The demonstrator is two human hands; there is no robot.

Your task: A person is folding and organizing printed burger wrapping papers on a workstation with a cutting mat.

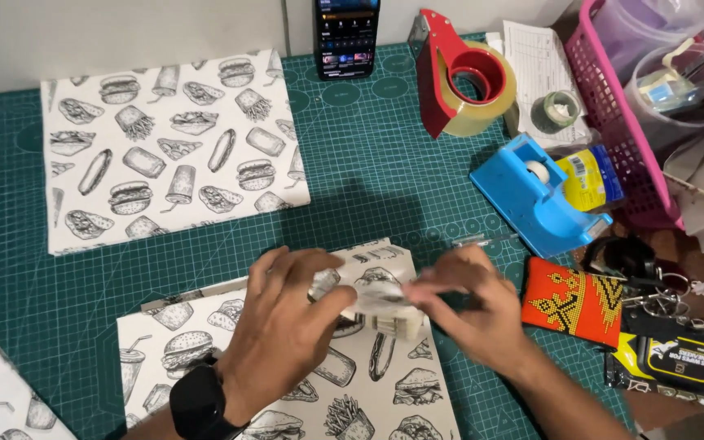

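Both hands, left (287, 314) and right (470, 305), pinch a small blurry roll of clear tape (380, 305) (hard to see) between them. It sits above a white paper sheet with black food drawings (376, 383) on the green desk (368, 179).

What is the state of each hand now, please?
Left hand: closed on the small blurred white roll-like object.
Right hand: pinching the same object.

Your left hand (291, 318) and right hand (470, 310) are blurred and cover most of the small roll (380, 305) between them, so you can't tell your grip on it. The phone (346, 33) and the pink basket (613, 122) are cut off by the top edge.
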